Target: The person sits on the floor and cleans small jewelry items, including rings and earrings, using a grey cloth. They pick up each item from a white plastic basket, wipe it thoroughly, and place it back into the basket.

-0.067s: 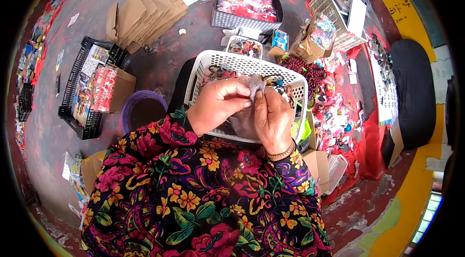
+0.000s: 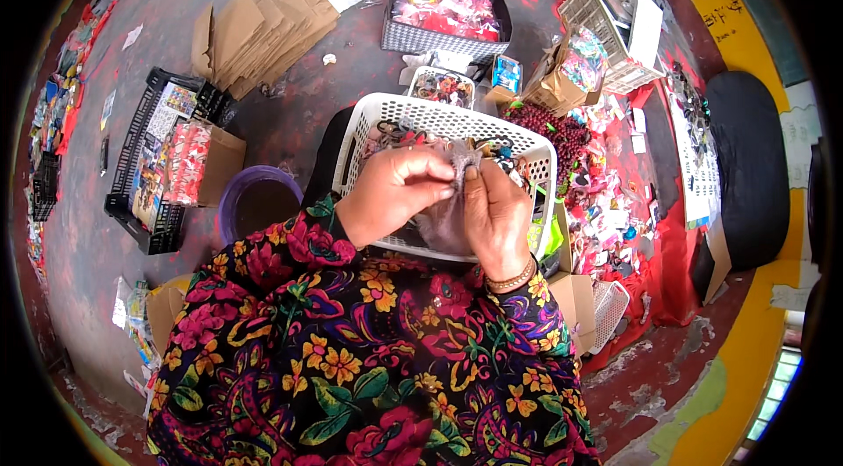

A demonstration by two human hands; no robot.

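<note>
A white perforated plastic basket (image 2: 373, 113) sits before me, holding many small hair ties and trinkets. Above it my left hand (image 2: 391, 192) and my right hand (image 2: 499, 213) meet at a small clear plastic bag (image 2: 442, 224), thin and greyish. The right thumb and fingers pinch the bag near its top edge. Thumb and forefinger of my left hand close on the same edge from the other side. The bag hangs down between the hands over the basket; whether anything is in it I cannot make out.
A purple bucket (image 2: 230, 211) and a black crate (image 2: 145, 233) stand to the left, flattened cardboard (image 2: 263, 31) beyond. Ahead are a small white basket (image 2: 474, 95) and a patterned box (image 2: 421, 37). Dark red beads (image 2: 549, 128) and scattered small goods (image 2: 606, 229) lie to the right.
Hardly anything differs. Both hands stay at the bag's edge, with only a very slight shift.
</note>
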